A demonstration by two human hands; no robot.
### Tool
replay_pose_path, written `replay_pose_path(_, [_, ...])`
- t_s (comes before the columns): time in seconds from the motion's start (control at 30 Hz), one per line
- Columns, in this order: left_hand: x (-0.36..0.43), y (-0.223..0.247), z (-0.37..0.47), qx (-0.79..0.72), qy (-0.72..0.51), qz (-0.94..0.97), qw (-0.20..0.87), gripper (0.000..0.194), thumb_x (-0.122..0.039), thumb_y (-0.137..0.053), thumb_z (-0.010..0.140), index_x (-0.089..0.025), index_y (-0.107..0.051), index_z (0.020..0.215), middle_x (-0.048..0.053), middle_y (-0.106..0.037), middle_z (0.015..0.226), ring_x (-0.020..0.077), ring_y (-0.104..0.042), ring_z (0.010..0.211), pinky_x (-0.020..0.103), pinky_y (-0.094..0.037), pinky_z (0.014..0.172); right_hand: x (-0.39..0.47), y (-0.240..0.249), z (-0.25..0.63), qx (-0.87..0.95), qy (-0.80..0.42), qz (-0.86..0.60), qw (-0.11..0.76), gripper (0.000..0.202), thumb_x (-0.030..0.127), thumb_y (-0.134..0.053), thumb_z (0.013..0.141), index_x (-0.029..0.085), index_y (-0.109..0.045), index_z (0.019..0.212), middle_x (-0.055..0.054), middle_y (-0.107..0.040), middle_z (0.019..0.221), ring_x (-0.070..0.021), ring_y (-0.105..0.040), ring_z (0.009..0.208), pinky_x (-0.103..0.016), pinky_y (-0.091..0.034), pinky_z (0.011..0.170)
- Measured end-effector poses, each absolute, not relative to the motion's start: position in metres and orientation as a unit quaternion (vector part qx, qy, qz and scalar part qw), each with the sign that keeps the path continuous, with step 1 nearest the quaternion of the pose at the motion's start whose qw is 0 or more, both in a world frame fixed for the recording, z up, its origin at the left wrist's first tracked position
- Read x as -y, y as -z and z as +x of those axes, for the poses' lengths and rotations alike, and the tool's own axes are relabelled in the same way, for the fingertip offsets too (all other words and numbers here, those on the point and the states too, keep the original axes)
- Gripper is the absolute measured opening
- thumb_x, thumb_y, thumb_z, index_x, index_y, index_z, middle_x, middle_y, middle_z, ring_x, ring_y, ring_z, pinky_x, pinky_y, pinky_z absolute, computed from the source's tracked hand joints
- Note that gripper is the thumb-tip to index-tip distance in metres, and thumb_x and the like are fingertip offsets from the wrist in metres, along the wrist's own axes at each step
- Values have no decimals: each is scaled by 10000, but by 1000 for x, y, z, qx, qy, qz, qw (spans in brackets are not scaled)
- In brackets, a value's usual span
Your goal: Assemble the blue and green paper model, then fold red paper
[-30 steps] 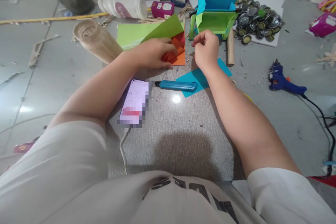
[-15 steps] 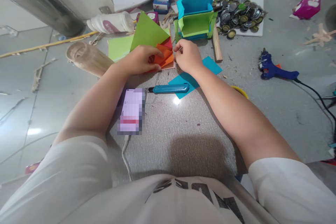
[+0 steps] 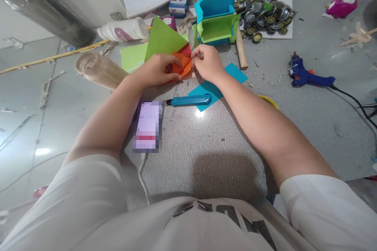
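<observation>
My left hand [image 3: 161, 70] is closed on the left side of a folded orange paper [image 3: 185, 62], thumb below and fingers above. The thumb and forefinger of my right hand [image 3: 207, 62] pinch the right edge of the same paper. Beneath and behind it lie red paper [image 3: 186, 49] and green sheets [image 3: 165, 41], one standing up as a triangle. Under my right wrist is a flat blue paper strip [image 3: 210, 86]. A blue utility knife [image 3: 191, 100] rests partly on that strip, nearer to me than my hands.
A phone [image 3: 147, 125] on a cable lies at front left, a wooden cup [image 3: 100, 70] beyond my left forearm. Folded blue and green paper boxes [image 3: 218, 27], a wooden stick [image 3: 242, 53] and bottle caps [image 3: 262, 15] are behind. A blue glue gun [image 3: 310, 74] lies right.
My right hand has moved slightly left, and its fingertips now meet the orange paper's edge. The orange folds sit closer together. My left hand keeps its hold.
</observation>
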State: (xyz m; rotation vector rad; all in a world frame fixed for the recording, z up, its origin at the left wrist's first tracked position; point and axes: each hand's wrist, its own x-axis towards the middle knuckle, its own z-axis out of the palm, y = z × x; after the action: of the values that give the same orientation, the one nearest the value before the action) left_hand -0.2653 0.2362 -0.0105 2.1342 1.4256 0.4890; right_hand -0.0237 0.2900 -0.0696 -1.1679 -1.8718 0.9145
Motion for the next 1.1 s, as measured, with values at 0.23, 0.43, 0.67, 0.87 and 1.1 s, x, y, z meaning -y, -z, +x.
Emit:
replay_pose_path(0.23, [-245,25,-249,-605,-277,668,334,532,-667,-690,1135,-251,-674,804,11,-619,679,205,-620,801,386,-521,800,-280,70,-46,730,-356,-428,397,186,262,-819,1051,313,-670,1150,-48,-793,1144,-271,-775,1126,-473,-684,1107])
replay_pose_path(0.43, [-251,27,-255,-641,-312,532,456,400,-501,-924,1042,-241,-714,822,33,-729,756,187,-682,742,418,-659,850,-267,76,-65,719,-387,-402,414,270,223,-811,1039,339,-660,1231,-23,-752,1078,-258,-750,1051,-486,-688,1079])
replay_pose_path(0.67, [-248,29,-258,-627,-330,506,492,385,-458,-1008,980,-238,-732,825,23,-727,725,180,-715,671,384,-710,813,-263,74,-63,695,-429,-377,436,354,98,-756,948,321,-637,1195,3,-714,977,-234,-712,963,-443,-662,1011])
replay_pose_path(0.87, [-246,30,-255,-621,-356,492,495,355,-376,-1006,990,-211,-734,833,24,-714,717,148,-699,632,294,-694,705,-273,88,-65,698,-429,-341,460,385,78,-727,958,312,-614,1243,1,-696,1021,-235,-701,1007,-443,-648,1048])
replay_pose_path(1.1, [-244,26,-251,-649,-332,570,379,194,-169,-861,868,-200,-699,766,-6,-647,652,138,-651,639,225,-611,631,-282,95,-66,715,-393,-339,468,264,112,-673,1030,303,-651,1212,-22,-680,1075,-246,-668,1053,-474,-639,1091])
